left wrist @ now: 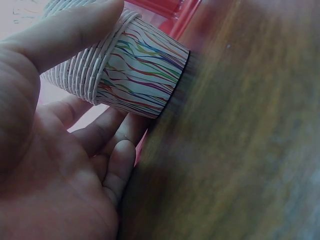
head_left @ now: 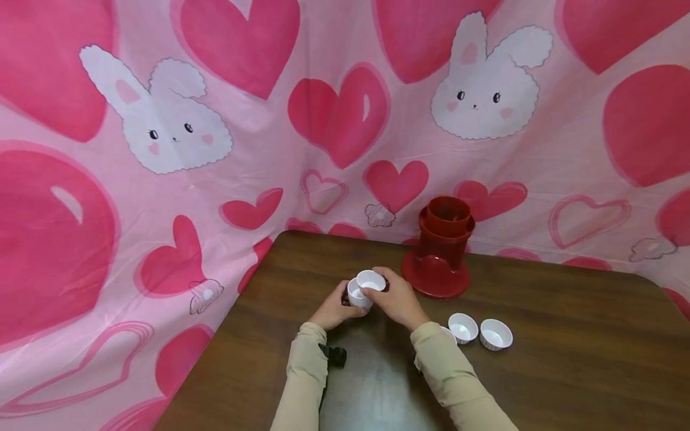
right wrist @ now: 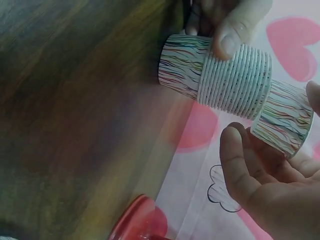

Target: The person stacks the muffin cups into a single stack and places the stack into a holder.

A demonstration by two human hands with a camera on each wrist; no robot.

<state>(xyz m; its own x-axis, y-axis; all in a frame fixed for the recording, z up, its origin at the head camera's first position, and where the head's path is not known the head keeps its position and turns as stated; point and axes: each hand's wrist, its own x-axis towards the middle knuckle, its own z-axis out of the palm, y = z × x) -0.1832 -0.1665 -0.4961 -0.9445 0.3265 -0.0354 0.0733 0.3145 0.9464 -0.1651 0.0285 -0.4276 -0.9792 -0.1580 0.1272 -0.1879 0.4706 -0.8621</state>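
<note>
My left hand [head_left: 333, 308] grips a stack of white paper baking cups [right wrist: 235, 80], its thumb lying across the nested rims. Wavy coloured lines cover the lowest cup [left wrist: 145, 70] of that stack. My right hand [head_left: 398, 298] pinches a single paper cup [head_left: 371, 280] of the same kind, mouth up. This cup's lower end is at the stack's top rim, a little off to one side; whether it sits inside cannot be told. Both hands are above the wooden table [head_left: 302, 263].
A red plastic stand [head_left: 435, 278] with a round base and upright tube is at the table's back. Right of my right forearm stand two paper cups, one nearer [head_left: 463, 328] and one farther [head_left: 496, 334]; a third [head_left: 448, 336] is partly hidden by the sleeve. Heart-printed cloth hangs behind.
</note>
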